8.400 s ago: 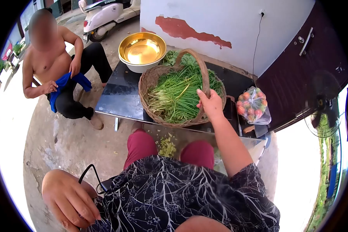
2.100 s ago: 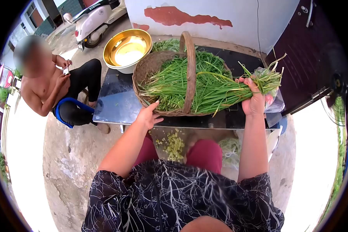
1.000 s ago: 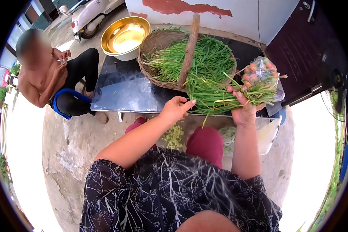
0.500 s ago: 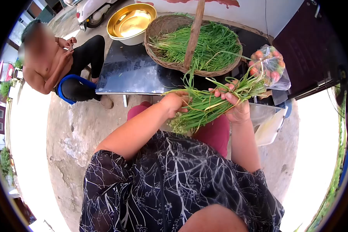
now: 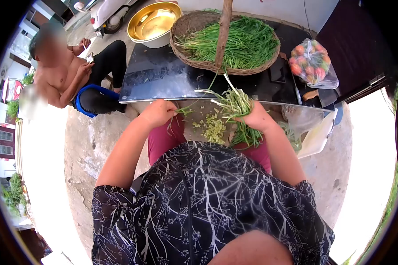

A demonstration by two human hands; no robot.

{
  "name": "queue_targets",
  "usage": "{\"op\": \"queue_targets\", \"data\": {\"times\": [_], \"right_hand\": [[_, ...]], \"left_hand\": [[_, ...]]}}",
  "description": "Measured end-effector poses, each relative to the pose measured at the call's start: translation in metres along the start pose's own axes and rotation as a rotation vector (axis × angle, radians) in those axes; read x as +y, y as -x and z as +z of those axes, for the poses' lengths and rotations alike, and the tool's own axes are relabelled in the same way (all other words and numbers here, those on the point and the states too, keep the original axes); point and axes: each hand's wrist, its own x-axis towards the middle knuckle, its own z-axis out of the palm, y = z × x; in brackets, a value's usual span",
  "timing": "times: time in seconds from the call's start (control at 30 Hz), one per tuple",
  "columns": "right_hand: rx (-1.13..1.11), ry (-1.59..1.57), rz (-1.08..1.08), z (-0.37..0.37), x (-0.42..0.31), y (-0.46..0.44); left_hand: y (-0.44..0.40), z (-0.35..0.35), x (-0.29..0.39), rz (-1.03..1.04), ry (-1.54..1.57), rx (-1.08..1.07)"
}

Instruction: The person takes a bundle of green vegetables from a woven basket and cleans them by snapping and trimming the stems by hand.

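Note:
My right hand [image 5: 258, 116] is wrapped round a bunch of chives [image 5: 232, 102], its pale stem ends pointing up toward the table and its green leaves hanging below the fist. To the left, my left hand [image 5: 159, 113] is closed in a pinch on a few loose chive blades [image 5: 181, 111], apart from the bunch. Beyond both hands, a wicker basket [image 5: 195, 60] with a wooden handle stands on the black table and holds a heap of chives [image 5: 247, 42]. Yellow-green scraps [image 5: 213, 128] lie below, between my knees.
A gold basin [image 5: 151, 22] sits at the table's [image 5: 159, 81] back left. On the right are a plastic bag of reddish fruit [image 5: 310, 62], a dark phone-like slab [image 5: 278, 70] and a wooden-handled knife [image 5: 311, 94]. Another person [image 5: 59, 73] sits at left, holding a phone.
My left hand has moved left, away from the bunch, with a few blades. The bunch in my right hand has turned, stem ends now upward. Scraps below have come into view.

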Motion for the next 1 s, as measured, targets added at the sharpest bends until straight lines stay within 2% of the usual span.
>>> {"op": "queue_targets", "data": {"times": [0.07,0.1,0.13,0.2,0.23,0.27,0.3,0.33,0.4,0.47,0.5,0.53,0.6,0.67,0.73,0.8,0.83,0.93,1.0], "right_hand": [[-0.076,-0.081,-0.044,0.023,0.007,-0.011],[-0.113,-0.061,-0.061,0.033,0.002,-0.013],[-0.151,-0.036,-0.078,0.042,-0.003,-0.013],[-0.196,-0.147,-0.160,0.061,-0.013,-0.018],[-0.196,-0.083,-0.017,0.060,-0.019,-0.011],[-0.255,-0.260,0.008,0.068,-0.007,-0.017],[-0.219,-0.330,-0.031,0.073,-0.004,-0.017],[-0.172,-0.394,-0.075,0.076,-0.003,-0.016],[-0.192,-0.586,0.071,0.076,0.002,-0.020],[-0.040,-0.440,0.026,0.075,0.000,-0.018],[0.045,-0.528,-0.027,0.079,-0.009,-0.010],[0.025,-0.506,0.039,0.075,-0.018,-0.006],[-0.011,-0.480,0.041,0.078,-0.019,-0.010],[-0.059,-0.429,0.019,0.080,-0.037,0.000],[-0.034,-0.364,-0.026,0.090,-0.036,-0.004],[-0.152,-0.340,-0.069,0.097,-0.043,0.003],[-0.097,-0.166,-0.206,0.106,-0.023,-0.009],[-0.205,-0.122,-0.096,0.107,-0.038,-0.007],[-0.097,-0.219,-0.198,0.109,-0.041,-0.004]], "left_hand": [[0.011,-0.007,0.018,0.318,-0.063,-0.094],[0.016,-0.008,0.031,0.261,-0.109,-0.094],[0.015,-0.008,0.037,0.447,-0.063,-0.027],[0.015,-0.007,0.044,0.623,0.134,0.116],[0.015,-0.010,0.046,0.639,0.125,0.116],[0.015,-0.013,0.050,0.507,0.232,0.075],[0.015,-0.016,0.053,0.378,0.336,0.034],[0.013,-0.012,0.048,0.411,0.330,0.033],[0.005,0.006,0.034,0.289,0.721,0.273],[0.007,0.019,0.038,0.276,0.805,0.450],[0.009,0.030,0.034,0.199,0.885,0.424],[0.014,0.037,0.039,0.123,1.078,0.338],[0.003,0.060,0.016,0.136,1.264,0.023],[0.013,0.053,0.037,0.261,1.288,-0.260],[0.016,0.056,0.045,0.244,1.246,-0.204],[0.020,0.051,0.056,0.147,1.307,-0.217],[0.017,0.058,0.055,0.204,1.389,-0.170],[0.025,0.049,0.065,0.270,1.268,-0.041],[0.028,0.042,0.069,0.318,1.266,0.008]]}}
